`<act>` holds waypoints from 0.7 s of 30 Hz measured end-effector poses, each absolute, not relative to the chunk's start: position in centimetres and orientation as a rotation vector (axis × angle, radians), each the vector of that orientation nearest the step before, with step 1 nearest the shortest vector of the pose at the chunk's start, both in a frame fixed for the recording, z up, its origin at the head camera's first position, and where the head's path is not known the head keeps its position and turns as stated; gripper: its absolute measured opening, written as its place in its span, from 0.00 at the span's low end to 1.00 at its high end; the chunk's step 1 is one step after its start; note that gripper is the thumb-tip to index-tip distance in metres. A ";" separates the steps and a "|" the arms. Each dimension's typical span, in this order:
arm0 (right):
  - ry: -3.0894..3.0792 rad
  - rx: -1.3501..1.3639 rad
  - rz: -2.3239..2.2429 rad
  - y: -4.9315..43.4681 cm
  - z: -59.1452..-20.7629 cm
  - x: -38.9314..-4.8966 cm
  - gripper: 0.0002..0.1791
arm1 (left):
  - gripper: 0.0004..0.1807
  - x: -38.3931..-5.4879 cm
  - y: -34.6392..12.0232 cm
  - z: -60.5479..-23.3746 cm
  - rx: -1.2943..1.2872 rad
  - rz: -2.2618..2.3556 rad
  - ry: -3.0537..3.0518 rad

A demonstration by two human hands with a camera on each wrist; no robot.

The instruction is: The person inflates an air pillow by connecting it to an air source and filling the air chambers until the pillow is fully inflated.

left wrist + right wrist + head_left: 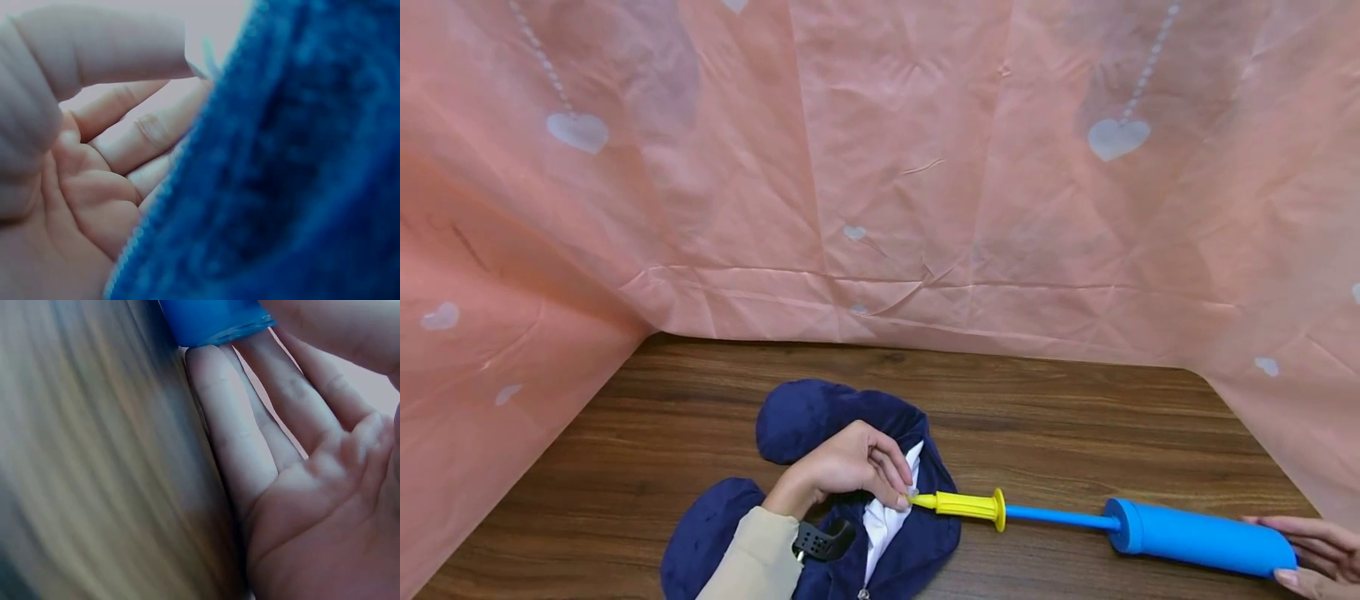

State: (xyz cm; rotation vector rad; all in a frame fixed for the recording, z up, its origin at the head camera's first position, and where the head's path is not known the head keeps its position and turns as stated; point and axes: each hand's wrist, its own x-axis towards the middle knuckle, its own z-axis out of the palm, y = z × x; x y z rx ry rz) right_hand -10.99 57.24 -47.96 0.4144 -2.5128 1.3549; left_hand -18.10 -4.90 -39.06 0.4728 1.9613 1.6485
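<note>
A navy U-shaped neck pillow (pixel 820 417) lies unzipped, its white inner lining (pixel 883 529) showing through the gap. My left hand (pixel 857 462) reaches over it and pinches a small clear valve (pixel 913 492) between thumb and fingers. At the valve sits the tip of the yellow nozzle (pixel 966 506) of a hand pump. A thin blue rod (pixel 1060 517) joins this yellow part to the blue pump barrel (pixel 1210 533), drawn well apart. My right hand (pixel 1318 554) holds the barrel's far end between thumb and fingers. In the left wrist view, blue fabric (pixel 300 156) hides the fingertips.
Under everything is a brown wood-grain table (pixel 1060 425). Pink cloth (pixel 880 167) with pale hearts hangs behind it and along both sides. A zipper pull (pixel 863 593) lies at the near end of the pillow's opening. A black wristband (pixel 826 540) circles my left wrist.
</note>
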 end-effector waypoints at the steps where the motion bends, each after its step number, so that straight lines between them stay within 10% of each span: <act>1: -2.517 0.468 1.415 56.9 -47.8 -11.1 0.42 | 0.11 -18.1 -4.9 -39.1 0.473 1.649 1.962; 21: -2.825 0.466 1.713 45.9 -42.3 -11.4 0.20 | 0.11 -18.2 -5.3 -38.9 0.484 1.655 1.953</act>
